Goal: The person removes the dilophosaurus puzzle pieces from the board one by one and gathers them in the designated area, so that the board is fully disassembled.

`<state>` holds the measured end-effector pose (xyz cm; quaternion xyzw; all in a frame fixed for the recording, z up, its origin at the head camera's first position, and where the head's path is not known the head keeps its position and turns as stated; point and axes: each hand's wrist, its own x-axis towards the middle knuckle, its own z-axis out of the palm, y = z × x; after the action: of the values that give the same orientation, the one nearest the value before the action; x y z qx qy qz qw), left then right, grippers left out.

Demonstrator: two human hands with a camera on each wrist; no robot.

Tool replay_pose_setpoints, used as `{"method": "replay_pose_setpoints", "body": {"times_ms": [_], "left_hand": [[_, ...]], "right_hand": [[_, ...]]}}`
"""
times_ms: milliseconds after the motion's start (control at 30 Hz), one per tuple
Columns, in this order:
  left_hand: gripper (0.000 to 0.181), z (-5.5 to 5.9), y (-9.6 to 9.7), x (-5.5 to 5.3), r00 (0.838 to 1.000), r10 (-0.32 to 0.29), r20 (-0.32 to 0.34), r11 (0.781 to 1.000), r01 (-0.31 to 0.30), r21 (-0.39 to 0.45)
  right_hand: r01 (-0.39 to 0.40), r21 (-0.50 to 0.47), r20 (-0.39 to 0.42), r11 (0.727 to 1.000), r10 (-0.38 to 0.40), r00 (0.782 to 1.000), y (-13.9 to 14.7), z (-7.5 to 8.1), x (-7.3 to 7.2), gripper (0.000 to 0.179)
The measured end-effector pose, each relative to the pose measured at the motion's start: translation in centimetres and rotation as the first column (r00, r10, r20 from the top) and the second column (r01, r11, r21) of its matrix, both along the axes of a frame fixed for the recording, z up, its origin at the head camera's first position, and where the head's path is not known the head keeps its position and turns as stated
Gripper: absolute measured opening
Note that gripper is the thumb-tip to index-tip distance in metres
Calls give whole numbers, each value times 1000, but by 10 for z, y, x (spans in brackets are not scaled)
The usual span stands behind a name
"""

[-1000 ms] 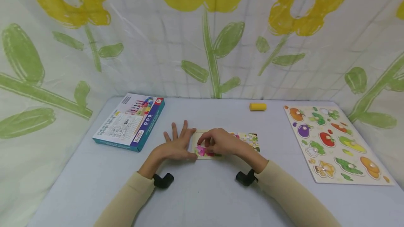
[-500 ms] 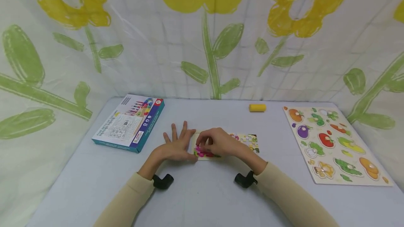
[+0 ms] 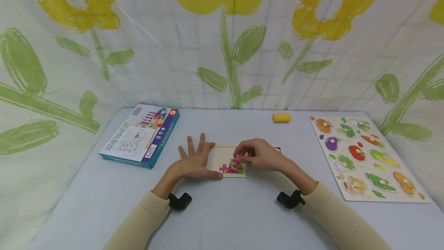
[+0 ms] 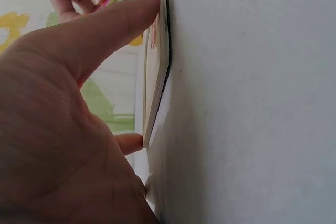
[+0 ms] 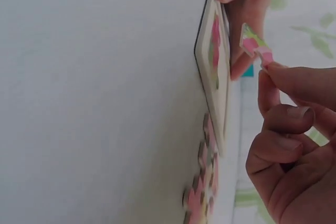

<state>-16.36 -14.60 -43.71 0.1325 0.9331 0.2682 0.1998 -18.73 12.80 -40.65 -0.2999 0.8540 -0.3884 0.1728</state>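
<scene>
A shallow wooden puzzle tray [image 3: 222, 153] lies flat on the table, with a few joined pink and green puzzle pieces [image 3: 232, 168] along its lower right part. My left hand [image 3: 195, 163] rests at the tray's left side, fingers spread and thumb over the front edge. Thumb and fingers of my right hand [image 3: 263, 155] pinch a pink and green puzzle piece [image 5: 253, 44], held above the tray. Beside the tray, loose puzzle pieces [image 5: 197, 195] show in the right wrist view; the right hand mostly hides them in the head view.
At the back left lies a flat blue and white box [image 3: 138, 136]. A yellow cylinder [image 3: 281, 118] is near the table's far edge. A vegetable knob-puzzle board [image 3: 367, 161] occupies the right side. Behind the table hangs a flower-printed cloth [image 3: 156, 49].
My right hand has lifted a pink piece from the tray's lower left and moved right with it. The left thumb has slid slightly right along the tray's front edge.
</scene>
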Motion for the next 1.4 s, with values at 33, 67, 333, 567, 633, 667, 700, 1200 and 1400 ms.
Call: {"method": "replay_pose_setpoints", "body": {"times_ms": [33,67,333,567,633,667,700,1200,1400], "left_hand": [[114,0,1,1,1000,1,1,1000,-1,-9],[114,2,2,1,1000,2,1,1000,-2,-12],[109,12,5,3,1000,2,10,998,-1,-64],[110,10,4,3,1000,1,4,999,-1,-51],[110,10,4,3,1000,-1,2,999,1,-46],[110,10,3,3,1000,-1,2,999,1,-41],[110,10,3,3,1000,-1,2,999,1,-37],[110,12,3,3,1000,1,8,1000,-1,-14],[109,13,4,4,1000,6,12,1000,-6,-17]], "right_hand": [[5,2,3,1000,-5,1000,5,1,1,14],[9,3,6,1000,-9,1000,10,1,2,15],[28,2,45,1000,-28,999,36,-1,9,14],[36,64,10,997,-37,999,44,-4,17,13],[30,70,5,997,-31,1000,45,-4,18,12],[28,71,3,997,-28,1000,46,-5,18,12],[26,74,0,997,-26,1000,46,-6,18,12],[25,114,-70,993,-17,997,44,-14,19,12],[8,107,-84,994,1,997,45,-15,19,14]]}}
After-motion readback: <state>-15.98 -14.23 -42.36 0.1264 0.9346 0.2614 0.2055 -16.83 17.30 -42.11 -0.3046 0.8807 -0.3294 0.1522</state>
